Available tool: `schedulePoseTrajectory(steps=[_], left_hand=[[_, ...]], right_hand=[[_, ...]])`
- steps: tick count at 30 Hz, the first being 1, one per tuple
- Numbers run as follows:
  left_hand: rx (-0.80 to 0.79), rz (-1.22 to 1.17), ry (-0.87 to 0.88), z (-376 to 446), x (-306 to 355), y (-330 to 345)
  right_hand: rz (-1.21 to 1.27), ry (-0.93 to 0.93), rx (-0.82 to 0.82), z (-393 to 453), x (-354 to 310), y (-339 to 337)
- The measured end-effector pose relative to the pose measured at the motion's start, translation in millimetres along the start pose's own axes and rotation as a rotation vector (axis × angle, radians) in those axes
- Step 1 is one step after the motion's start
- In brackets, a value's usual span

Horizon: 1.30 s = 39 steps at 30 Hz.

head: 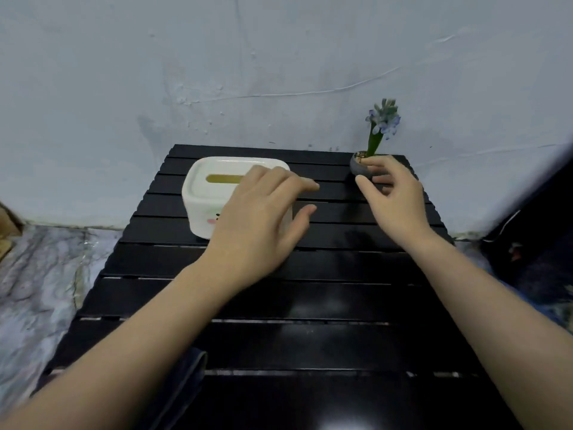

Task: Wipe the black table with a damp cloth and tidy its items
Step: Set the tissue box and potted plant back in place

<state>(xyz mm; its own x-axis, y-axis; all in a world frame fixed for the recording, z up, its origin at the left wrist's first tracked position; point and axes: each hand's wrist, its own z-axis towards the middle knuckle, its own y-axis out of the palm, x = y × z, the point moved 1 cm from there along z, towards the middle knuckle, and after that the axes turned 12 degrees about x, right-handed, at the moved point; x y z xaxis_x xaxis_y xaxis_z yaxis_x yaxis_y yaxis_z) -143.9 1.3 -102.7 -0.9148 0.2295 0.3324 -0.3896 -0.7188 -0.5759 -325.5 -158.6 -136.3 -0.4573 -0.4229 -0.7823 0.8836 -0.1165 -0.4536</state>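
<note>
The black slatted table (pixel 310 305) fills the middle of the view and stands against a pale wall. At its back left sits a white tissue box (pixel 204 193) with a yellow slot in its lid. My left hand (pixel 260 218) hovers over the box's right side with fingers spread, holding nothing. A small grey pot with a blue flower (pixel 359 167) stands at the back right corner. My right hand (pixel 393 197) is right beside the pot, fingers apart, fingertips near or touching its rim. A dark blue cloth (pixel 186 377) lies at the near left, partly under my left forearm.
The pale blue wall (pixel 279 72) rises directly behind the table. A marbled grey floor (pixel 37 290) lies to the left. Dark furniture or fabric (pixel 533 243) crowds the right side. A brown object (pixel 6 231) shows at the far left edge.
</note>
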Motion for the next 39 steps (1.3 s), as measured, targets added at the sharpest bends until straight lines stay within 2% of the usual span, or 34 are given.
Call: schedulePoseTrajectory(steps=[4, 8, 11, 17, 22, 29, 33, 39], left_hand=[[-0.165, -0.056, -0.025, 1, 13, 55], [-0.333, -0.035, -0.07, -7, 1, 99], [-0.417, 0.0, -0.073, -14, -8, 116], [-0.581, 0.082, -0.113, -29, -7, 122], [-0.569, 0.098, -0.095, -32, -5, 123], [-0.582, 0.127, -0.099, -48, 9, 108], [-0.591, 0.13, -0.123, -67, 25, 83], [-0.588, 0.136, -0.156, -87, 38, 62]], right_hand=[[-0.186, -0.079, -0.062, 30, 28, 4], [-0.296, -0.029, -0.168, 53, 53, 22], [-0.297, 0.006, -0.236, 70, 64, 36], [-0.269, -0.018, -0.224, 93, 82, 60], [-0.201, -0.051, -0.167, 83, 69, 60], [-0.061, -0.232, -0.344, 4, 23, 40], [-0.048, -0.207, -0.387, -35, 19, 32], [-0.082, -0.199, -0.386, -43, 18, 34]])
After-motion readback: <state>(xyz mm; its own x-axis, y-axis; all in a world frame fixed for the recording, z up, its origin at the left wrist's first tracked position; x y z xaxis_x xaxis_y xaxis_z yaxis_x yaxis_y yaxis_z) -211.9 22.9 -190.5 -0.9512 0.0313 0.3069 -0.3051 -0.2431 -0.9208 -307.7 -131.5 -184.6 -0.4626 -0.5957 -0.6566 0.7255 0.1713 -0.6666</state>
